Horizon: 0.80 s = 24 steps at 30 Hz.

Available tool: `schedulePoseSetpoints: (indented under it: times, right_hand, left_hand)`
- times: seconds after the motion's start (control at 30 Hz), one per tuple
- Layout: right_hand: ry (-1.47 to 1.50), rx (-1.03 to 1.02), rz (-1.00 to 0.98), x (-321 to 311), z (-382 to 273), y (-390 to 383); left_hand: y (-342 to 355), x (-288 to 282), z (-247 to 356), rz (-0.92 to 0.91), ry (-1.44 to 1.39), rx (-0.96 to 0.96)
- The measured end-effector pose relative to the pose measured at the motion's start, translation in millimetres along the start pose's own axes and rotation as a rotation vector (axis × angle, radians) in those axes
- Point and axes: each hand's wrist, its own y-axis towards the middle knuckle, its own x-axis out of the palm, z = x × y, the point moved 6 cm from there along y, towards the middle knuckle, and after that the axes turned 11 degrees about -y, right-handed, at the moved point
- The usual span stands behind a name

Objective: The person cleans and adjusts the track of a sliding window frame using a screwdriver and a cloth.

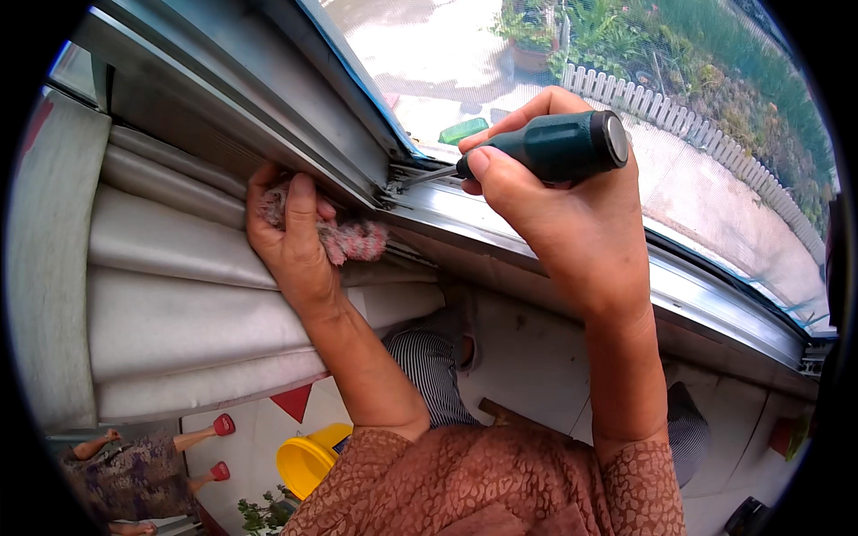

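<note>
My right hand [572, 205] grips a screwdriver [554, 147] with a dark green handle and black end. Its metal shaft points left, and the tip reaches the inner corner of the window track [500, 214], where dark dirt shows. In my left hand [299, 232] is a crumpled pink and grey rag [353, 241], pinched between thumb and fingers, with one end hanging free. That hand rests against the metal window frame [241, 107], just left of the corner. The screwdriver and the rag are apart.
A pale curtain [188, 223] hangs left of the frame. Below stand a yellow bucket [308, 460] and a potted plant [264, 511]. Another person in red shoes [223, 424] is at lower left. Outside the mesh screen are a white picket fence [688, 125] and greenery.
</note>
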Motion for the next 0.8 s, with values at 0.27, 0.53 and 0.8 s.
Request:
schedulePoseSetpoints:
  times: [0.27,0.53,0.8]
  right_hand:
    - [0.111,-0.025,0.105,11,7,-4]
    - [0.175,-0.035,0.188,13,11,-2]
    - [0.171,-0.048,0.208,11,4,-2]
  left_hand:
    - [-1,0,-3,-0.005,-0.038,-0.020]
    - [-3,1,-7,-0.001,-0.087,-0.055]
    - [-3,-4,-6,0.011,-0.067,-0.052]
